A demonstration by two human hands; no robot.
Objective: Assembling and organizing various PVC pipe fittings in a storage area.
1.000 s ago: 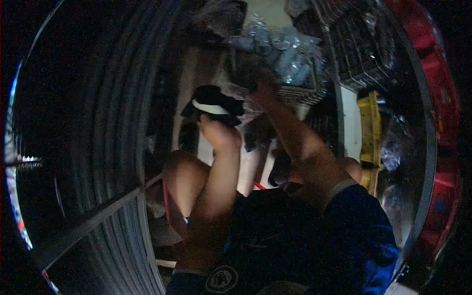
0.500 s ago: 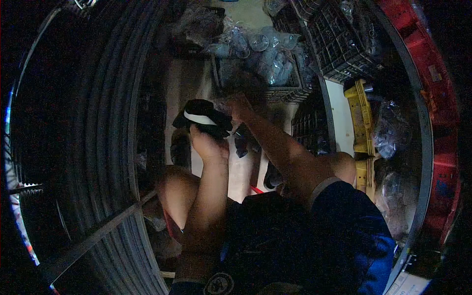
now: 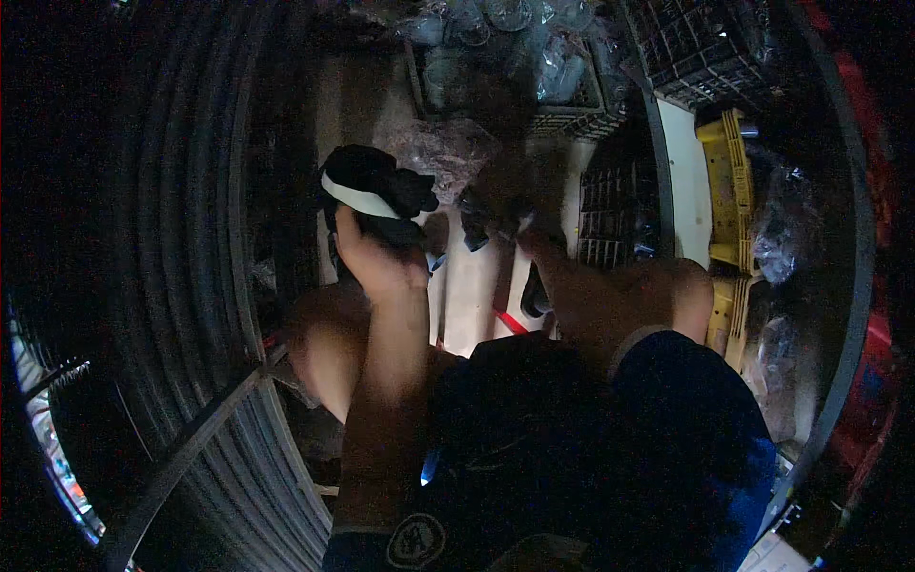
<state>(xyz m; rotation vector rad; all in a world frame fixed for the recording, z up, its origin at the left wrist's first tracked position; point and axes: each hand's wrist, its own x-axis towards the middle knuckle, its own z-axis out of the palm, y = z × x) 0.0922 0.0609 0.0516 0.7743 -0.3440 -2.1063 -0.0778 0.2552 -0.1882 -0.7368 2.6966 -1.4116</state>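
My left hand is closed around a black bundle with a white band, its thumb side against the underside of the band. I cannot make out the bundle's exact kind. Lower and to the right, my right hand hangs in shadow between my knees. Its fingers are too dark and smeared to tell whether they hold anything. A small dark piece lies close to the fingertips, over the pale floor. Beyond both hands a crumpled clear plastic bag rests on the floor.
Ahead stands a dark crate with clear plastic-wrapped items. More dark crates and yellow bins line the right side, beside a metal upright. Ribbed dark panels close in the left. A red strip lies low between my legs.
The view has tipped nearer to me, so the crates sit higher. My right hand has drawn back from the crate side towards my body. The left hand keeps the black bundle, slightly further left.
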